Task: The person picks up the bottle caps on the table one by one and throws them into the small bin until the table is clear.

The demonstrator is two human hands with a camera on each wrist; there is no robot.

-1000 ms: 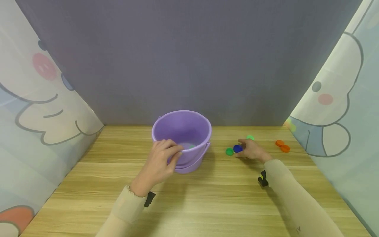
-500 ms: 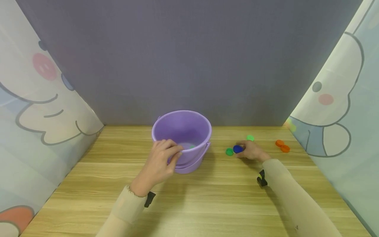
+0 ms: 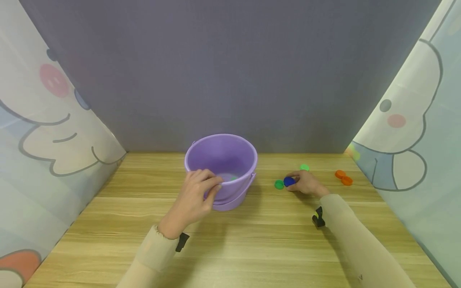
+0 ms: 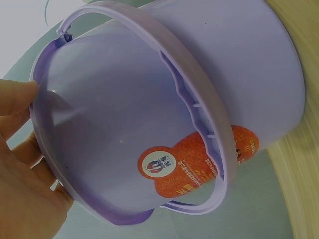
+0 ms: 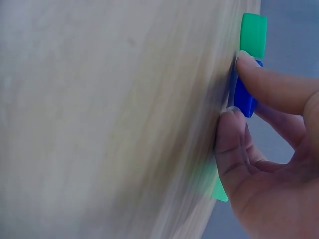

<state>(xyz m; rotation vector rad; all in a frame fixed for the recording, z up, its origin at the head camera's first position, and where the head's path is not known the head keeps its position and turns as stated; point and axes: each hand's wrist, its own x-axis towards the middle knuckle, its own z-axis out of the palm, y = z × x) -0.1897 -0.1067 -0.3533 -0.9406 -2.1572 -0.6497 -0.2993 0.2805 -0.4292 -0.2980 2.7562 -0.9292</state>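
A purple bucket (image 3: 237, 192) stands upright on the table, its handle hanging down on the near side. My left hand (image 3: 194, 196) grips the near rim, thumb outside and fingers over the edge; the left wrist view shows the bucket's wall (image 4: 114, 99) and a red label (image 4: 184, 167). Inside on the bottom lies a small green piece (image 3: 233, 178), mostly hidden. To the right, my right hand (image 3: 305, 183) pinches a blue bottle cap (image 3: 289, 181) between thumb and fingers, low at the tabletop. Beside the blue cap is a green bottle cap (image 3: 279, 184).
A light green cap (image 3: 304, 167) lies just behind my right hand. Farther right, two orange caps (image 3: 343, 177) lie touching each other. A grey panel (image 3: 230, 80) closes off the table's (image 3: 252, 248) back edge, and printed cartoon sheets (image 3: 407, 120) flank both sides.
My right hand's fingers have closed in on the blue cap and now pinch it; they were spread around it a second ago. The left hand and the bucket have stayed still.
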